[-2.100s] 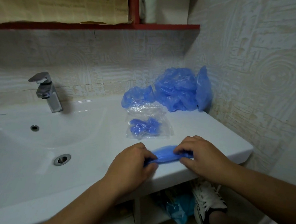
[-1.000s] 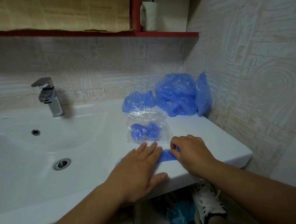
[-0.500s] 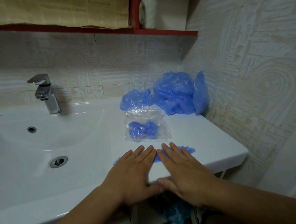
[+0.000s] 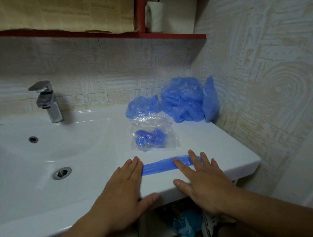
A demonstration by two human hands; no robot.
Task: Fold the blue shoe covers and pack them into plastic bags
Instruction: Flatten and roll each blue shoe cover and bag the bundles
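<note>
Both hands (flat) [image 4: 125, 187] [image 4: 203, 182] press shoe cover [image 4: 158, 166] on sink counter [image 4: 223, 149].

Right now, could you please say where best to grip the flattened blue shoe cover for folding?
Probably its right end, pinched from above under the fingers of the right hand: the shoe cover lies flat as a long strip, so an end lifts easiest.

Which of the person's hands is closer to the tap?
Left. The left hand lies flat on the sink edge, in front and to the right of the tap. The right hand presses the folded shoe cover farther right, beyond the left hand.
</note>
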